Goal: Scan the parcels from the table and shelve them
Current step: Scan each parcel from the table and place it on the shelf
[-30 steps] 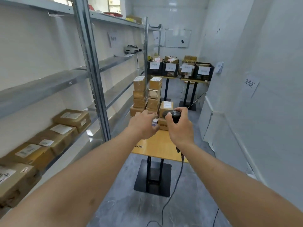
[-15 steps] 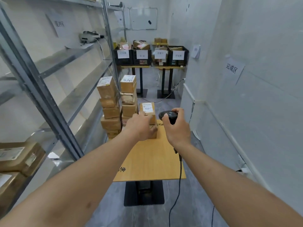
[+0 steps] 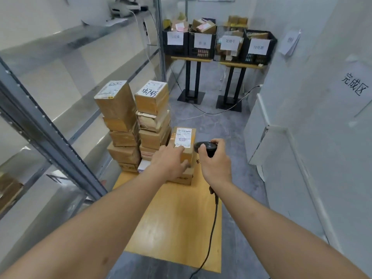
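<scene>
Head view, only view. Centre frame: left hand [image 3: 171,162] down on the near end of the top parcel [image 3: 182,140], fingers spread over its upper face, thumb against the near side. More a resting touch than a closed grip, by the look of it. Sat on a second box, at the far right of the table [image 3: 177,218], label up, long axis running away toward the top of the frame. Just right of it: right hand [image 3: 215,164], fingers wrapped round the scanner [image 3: 205,148], head level with the parcel's near right corner, cord hanging down toward the bottom edge. Whether aimed at the label: could not tell.

Key relation: label beyond the left fingertips, up-frame, uncovered; scanner immediately right of the box, barely apart. Left hand nearer the parcel, so likely the one to steady or lift, right to scan.

Both forearms stretched forward from the bottom corners, converging on the box. Left wrist flat, palm down; right wrist upright.

Left of centre: two taller parcel stacks [image 3: 132,125]. Far left: shelves [image 3: 60,109], mostly bare in this part.
</scene>
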### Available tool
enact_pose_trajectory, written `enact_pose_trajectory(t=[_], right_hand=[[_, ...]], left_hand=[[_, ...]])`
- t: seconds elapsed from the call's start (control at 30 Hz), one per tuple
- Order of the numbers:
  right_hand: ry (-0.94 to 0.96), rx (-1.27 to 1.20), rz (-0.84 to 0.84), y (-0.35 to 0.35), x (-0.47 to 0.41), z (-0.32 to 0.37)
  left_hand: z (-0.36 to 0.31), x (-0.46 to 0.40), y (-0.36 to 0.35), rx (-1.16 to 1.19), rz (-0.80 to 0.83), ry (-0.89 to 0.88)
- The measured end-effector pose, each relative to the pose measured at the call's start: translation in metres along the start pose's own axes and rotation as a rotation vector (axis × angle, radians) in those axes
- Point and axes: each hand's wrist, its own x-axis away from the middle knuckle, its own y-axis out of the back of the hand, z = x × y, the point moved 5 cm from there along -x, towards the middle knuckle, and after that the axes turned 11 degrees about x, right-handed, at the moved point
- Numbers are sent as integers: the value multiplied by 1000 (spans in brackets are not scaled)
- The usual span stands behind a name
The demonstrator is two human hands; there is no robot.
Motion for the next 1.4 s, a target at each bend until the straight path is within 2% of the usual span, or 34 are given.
enact_pose_trajectory(t=[0.33,0.5,0.7,0.87,1.07,1.4], right_hand=[[-111,22,74,-53,-99,-28],[-166,37,60,-77,-122,-41],[-213,42,47,-93,-137,-55],[-250,42,24,-95,-138,-66],[-282,21,21,-87,-131,-75],[-211,0,36,-81,-107,-67]], left_hand=[[29,-100,-37,41,27,126],[44,-137,-52,49,18,131],[49,-162,-70,109,52,244],[48,-167,-81,88,62,303],[38,-153,-84,105,71,290],[40,-104,-98,83,70,367]])
